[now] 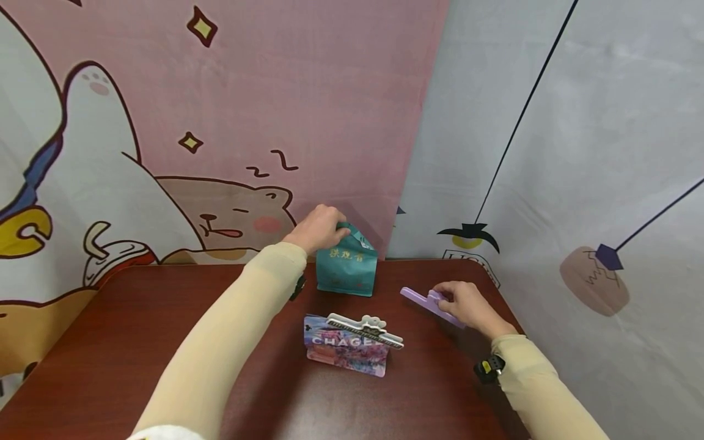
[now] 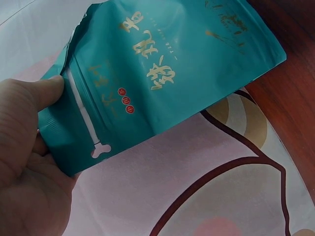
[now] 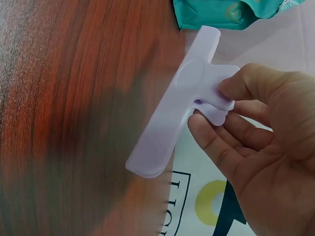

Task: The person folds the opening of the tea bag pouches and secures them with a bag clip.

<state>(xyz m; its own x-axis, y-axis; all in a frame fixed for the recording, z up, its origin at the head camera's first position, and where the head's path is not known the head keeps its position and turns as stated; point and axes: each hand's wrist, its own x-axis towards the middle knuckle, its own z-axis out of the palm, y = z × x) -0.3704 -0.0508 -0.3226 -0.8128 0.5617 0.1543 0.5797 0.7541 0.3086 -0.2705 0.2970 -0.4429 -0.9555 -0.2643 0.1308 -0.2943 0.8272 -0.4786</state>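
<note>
My left hand (image 1: 320,230) pinches the top edge of a teal tea bag (image 1: 346,269) near the table's far side. In the left wrist view, the thumb presses the bag's upper end beside a white strip, and gold characters run along its front. My right hand (image 1: 467,305) holds a purple sealing clip (image 3: 172,103) by its handle tabs, to the right of the bag. The right wrist view shows the thumb on one tab and fingers around the other, with the long bar pointing away from the palm.
A colourful printed pouch (image 1: 346,352) with a white clip (image 1: 365,330) across its top stands nearer on the brown table (image 1: 181,342). Behind the table hangs a cartoon-printed cloth (image 1: 352,110), and a pale cloth (image 1: 605,153) hangs along the right side.
</note>
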